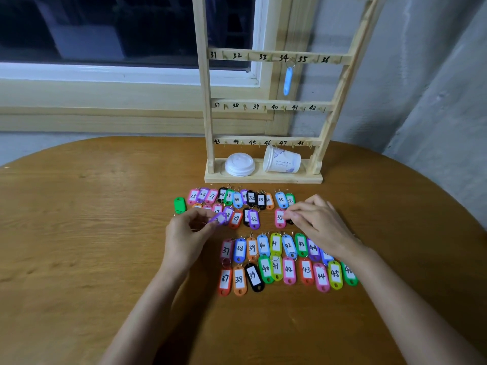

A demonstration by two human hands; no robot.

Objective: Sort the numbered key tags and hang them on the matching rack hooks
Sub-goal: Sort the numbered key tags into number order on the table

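A rounded wooden table [79, 233] stands against a wall below a dark window [105, 27]. At its far edge is a pale wooden rack [204, 88]. Three of the rack's hook rails show, hand-numbered in black: 31 to 36 on the upper rail, 37 to 42 on the middle rail and 43 to 48 on the lowest. A light blue tag [287, 80] hangs by its ring from a hook on the upper rail, between the 34 and the 35. On the rack's base tray sit a stack of white lids [239, 164] and a paper cup [282, 159] lying on its side, its print too small to read.

In front of the rack the key tags [263, 267] lie in rows on the table. The row nearest the rack reads 25, 26, 27, 28, 29, 30, then 32, 33, 34, 35, 36. A green tag [180, 205] at its left end shows no number. The next row is partly covered; 29 and 32 can be read. Farther from the rack are two rows, the first reading 37 to 44 and the second 37 to 45.

The left hand [187, 230] pinches a purple tag [218, 219] between thumb and forefinger; its number is blurred. The right hand [319, 219] has bent fingers whose tips touch a pink tag [279, 218] in the second row. Whether it grips the tag cannot be told.
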